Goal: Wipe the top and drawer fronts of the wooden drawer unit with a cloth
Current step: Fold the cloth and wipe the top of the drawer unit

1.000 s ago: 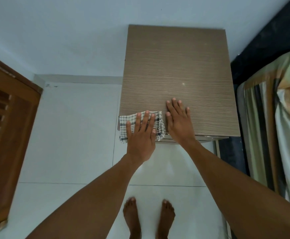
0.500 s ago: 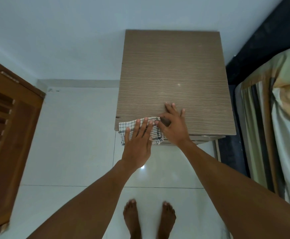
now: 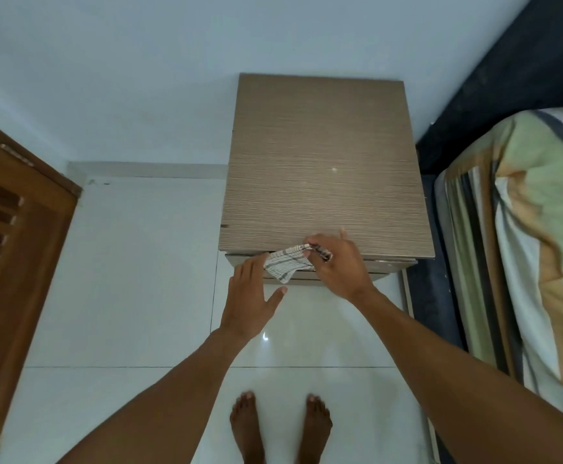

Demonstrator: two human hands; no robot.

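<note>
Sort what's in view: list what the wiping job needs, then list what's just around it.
Job:
cloth, pinched in the right hand
drawer unit, top and fronts
left hand, open beside the cloth

Around:
bed on the right
wooden door on the left
tiled floor
wall

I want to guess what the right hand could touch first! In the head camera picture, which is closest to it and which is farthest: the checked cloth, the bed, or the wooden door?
1. The checked cloth: pinched in the right hand, at the drawer unit's front edge.
2. The bed: off to the right.
3. The wooden door: far over on the left.
</note>
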